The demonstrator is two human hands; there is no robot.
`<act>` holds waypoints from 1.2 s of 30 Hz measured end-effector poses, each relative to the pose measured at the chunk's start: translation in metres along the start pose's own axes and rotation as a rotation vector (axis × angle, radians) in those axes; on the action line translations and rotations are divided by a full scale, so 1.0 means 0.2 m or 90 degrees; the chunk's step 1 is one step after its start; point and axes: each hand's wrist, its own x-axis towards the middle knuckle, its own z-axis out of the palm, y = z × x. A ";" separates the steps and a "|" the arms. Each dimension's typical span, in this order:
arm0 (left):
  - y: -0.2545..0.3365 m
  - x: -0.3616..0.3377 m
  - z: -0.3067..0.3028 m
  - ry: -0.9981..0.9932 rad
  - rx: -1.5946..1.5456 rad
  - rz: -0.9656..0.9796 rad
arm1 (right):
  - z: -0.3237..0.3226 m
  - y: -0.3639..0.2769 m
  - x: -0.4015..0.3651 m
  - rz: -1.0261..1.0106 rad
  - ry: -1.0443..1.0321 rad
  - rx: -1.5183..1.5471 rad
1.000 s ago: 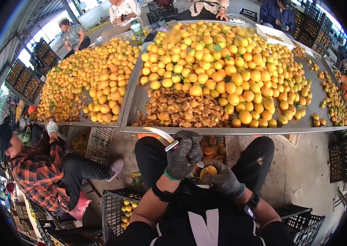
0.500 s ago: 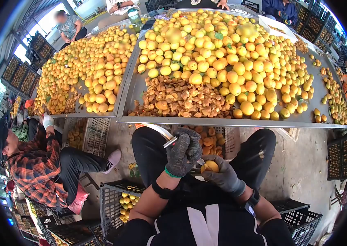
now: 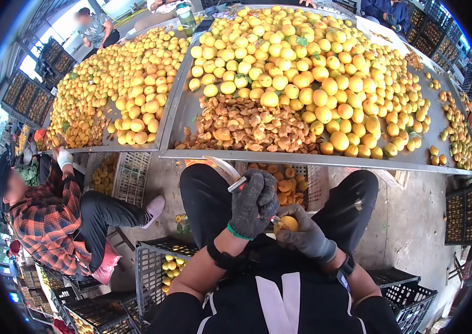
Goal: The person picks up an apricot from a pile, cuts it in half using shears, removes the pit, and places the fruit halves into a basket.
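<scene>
Beneath a roofed, open-sided work area, a metal worktop (image 3: 302,160) runs in front of our knees, bearing a big heap of yellow fruit (image 3: 302,72) and, nearer us, a pile of brownish pieces (image 3: 252,128). Below its edge we see orange fruit pieces (image 3: 287,189) in a crate (image 3: 318,189); a person in a plaid shirt (image 3: 46,236) sits off to our left.

What matters most is how the slim tool (image 3: 237,185) lines up with the single fruit (image 3: 288,223). Our gloved left hand (image 3: 253,205) has its fingers clenched around the tool, whose long axis slants from beyond the fist down towards the right, its small near end pointing at the fruit's left side. Whether that end touches the skin, we cannot tell.

Our gloved right hand (image 3: 305,235) is the nearer one to the fruit: its fingers grasp it above our lap, wrapping the right and lower sides and leaving the side towards the left fist exposed.
</scene>
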 end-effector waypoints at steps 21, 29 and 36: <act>0.00 -0.02 0.07 0.021 -0.019 -0.016 | 0.04 0.00 0.00 -0.126 0.018 -0.223; -0.02 0.02 0.08 0.087 0.007 -0.067 | 0.02 0.02 0.00 -0.125 0.085 -0.293; -0.02 0.01 0.08 -0.011 0.050 0.015 | 0.00 -0.07 0.01 0.092 0.004 0.123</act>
